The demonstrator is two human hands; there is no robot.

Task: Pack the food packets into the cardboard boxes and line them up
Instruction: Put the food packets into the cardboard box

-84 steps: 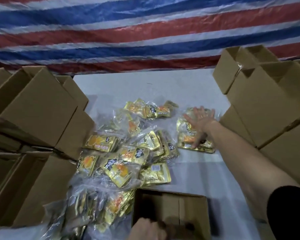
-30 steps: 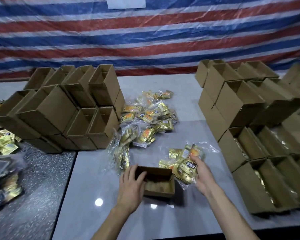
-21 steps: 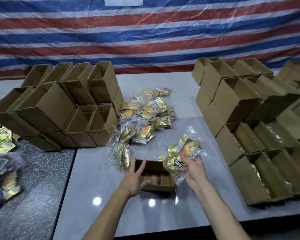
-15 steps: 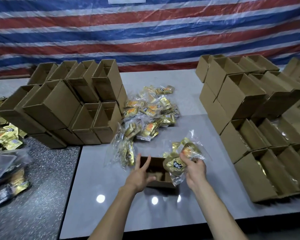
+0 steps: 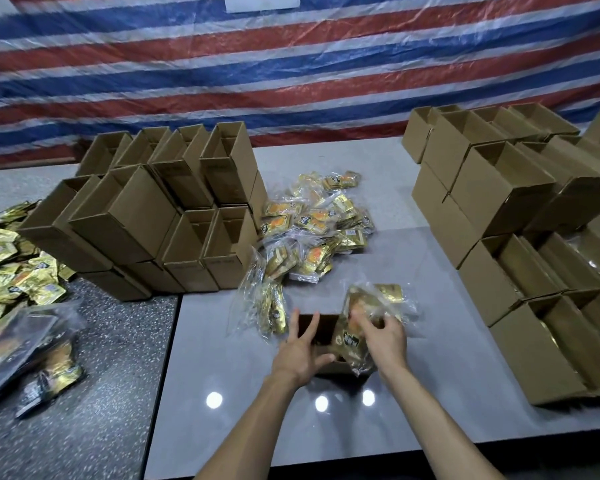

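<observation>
On the dark speckled table (image 5: 111,393) at far left we log loose gold foil packets (image 5: 11,268) and dim clear bags of more packets (image 5: 32,348). Next, on the pale glossy table (image 5: 447,258), stands a two-tier stack of open brown cardboard boxes (image 5: 160,209); the mouths we can see into hold nothing. Centre: a heap of gold-and-orange food packets (image 5: 312,230), with a slumped clear bag of packets (image 5: 267,306) just beside the work box. The left hand (image 5: 300,351) braces the small open brown cardboard box (image 5: 323,329), fingers spread wide and fairly straight on its left wall, thumb along the near wall. Change noted: a second ago the clear plastic bundle of gold packets (image 5: 355,327) lay on the table just right of this box. Now the right hand (image 5: 385,337), fingers curled round it, holds it tipped up with its lower end over the box mouth. We judge insertion begun, not finished; the box interior left of the bundle is dark, contents not discernible. Far right: the lined-up brown cardboard boxes (image 5: 551,341) show gold inside, so we take them as packed. The stacked boxes behind them (image 5: 492,188) hide their contents.
</observation>
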